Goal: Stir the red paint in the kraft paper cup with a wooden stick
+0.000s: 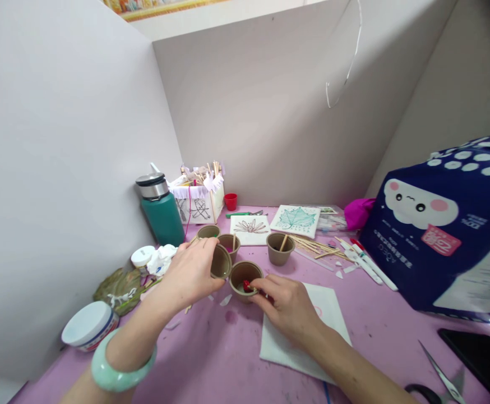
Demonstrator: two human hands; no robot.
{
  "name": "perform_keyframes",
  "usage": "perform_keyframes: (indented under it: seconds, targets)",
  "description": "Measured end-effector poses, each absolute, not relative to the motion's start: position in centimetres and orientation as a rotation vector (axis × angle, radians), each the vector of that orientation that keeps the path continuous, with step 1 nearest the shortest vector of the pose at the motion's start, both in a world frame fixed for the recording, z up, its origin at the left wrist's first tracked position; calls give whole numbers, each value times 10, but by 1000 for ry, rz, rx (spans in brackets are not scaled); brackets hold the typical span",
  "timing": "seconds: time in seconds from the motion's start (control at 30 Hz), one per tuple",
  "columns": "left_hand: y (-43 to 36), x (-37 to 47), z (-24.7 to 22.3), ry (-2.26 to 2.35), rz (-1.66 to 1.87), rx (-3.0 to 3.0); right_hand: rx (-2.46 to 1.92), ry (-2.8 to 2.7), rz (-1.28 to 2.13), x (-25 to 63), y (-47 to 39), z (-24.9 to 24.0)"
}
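My left hand (194,266) is wrapped round a small brown cup (221,262), which tilts toward the right. Close beside it, a second brown cup (246,271) stands on the purple table. My right hand (289,306) pinches a thin stick at that cup's right rim, with a red lump (247,286) at its tip inside the cup. Behind these are a cup with pink contents (230,242), a cup with green contents (208,231) and a cup with a wooden stick (279,249). Under my right forearm lies a white sheet (331,308) with a faint pink mark.
At the left are a green bottle (163,216) and a white bowl (90,325). Drawings, thin sticks (318,246) and markers (369,264) lie behind and right. A large blue package (434,235), scissors (444,376) and a black phone (478,359) occupy the right side.
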State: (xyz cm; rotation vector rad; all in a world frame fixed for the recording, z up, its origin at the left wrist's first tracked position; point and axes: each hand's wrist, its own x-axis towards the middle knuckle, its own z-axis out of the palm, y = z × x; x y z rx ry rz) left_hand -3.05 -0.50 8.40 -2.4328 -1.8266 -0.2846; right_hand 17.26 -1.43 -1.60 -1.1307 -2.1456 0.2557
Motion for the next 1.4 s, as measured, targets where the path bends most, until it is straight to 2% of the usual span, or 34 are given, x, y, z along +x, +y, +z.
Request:
perform_keyframes:
  seconds: [0.8, 1.0, 1.13, 1.27, 1.4]
  targets:
    - [-2, -31, 80, -1849, -297, -2428, -1146, -2158, 245, 172, -13, -15]
    - [-4, -45, 82, -2158, -688, -2496, -1140, -2152, 233, 172, -14, -15]
    - [0, -61, 92, -2391, -977, -2277, -1129, -2143, 238, 173, -13, -16]
    - [15, -73, 107, -2366, -1257, -1996, -1127, -2138, 240, 172, -13, -16]
    - [31, -77, 115, -2354, -1294, -1891, -1115, -2134, 230, 172, -13, -17]
